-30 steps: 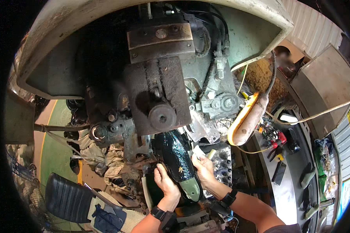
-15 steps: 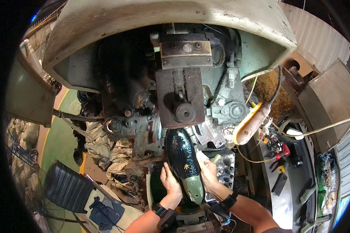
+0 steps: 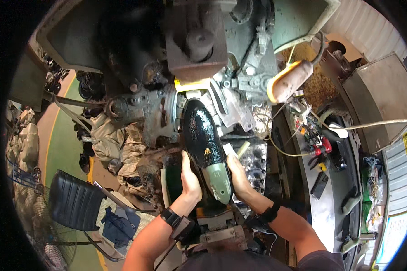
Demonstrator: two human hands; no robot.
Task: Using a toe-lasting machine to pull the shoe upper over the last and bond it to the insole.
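Note:
A glossy black shoe upper (image 3: 202, 131) is stretched over a green shoe last (image 3: 219, 180), whose heel end points toward me. Its toe lies at the metal jaws (image 3: 217, 101) of a machine, below a dark steel block (image 3: 196, 49). Along the left side of the last, my left hand (image 3: 191, 184) supports it, thumb up and the other fingers mostly hidden. On the opposite side my right hand (image 3: 240, 178) holds it, with its fingers partly out of sight. Beside the right hand is a small pale strip (image 3: 243, 149).
An orange-and-white lamp (image 3: 291, 82) hangs at the right on a cable. Beyond it, a bench (image 3: 321, 212) carries pliers and other tools. A black chair (image 3: 74, 201) stands at the left, near crumpled beige cloth (image 3: 108, 140). The machine's housing arches overhead.
My view has shifted, so the machine sits higher in the picture. A yellow-lit strip now shows under the steel block, and the whole toe is visible. Both hands remain at the shoe.

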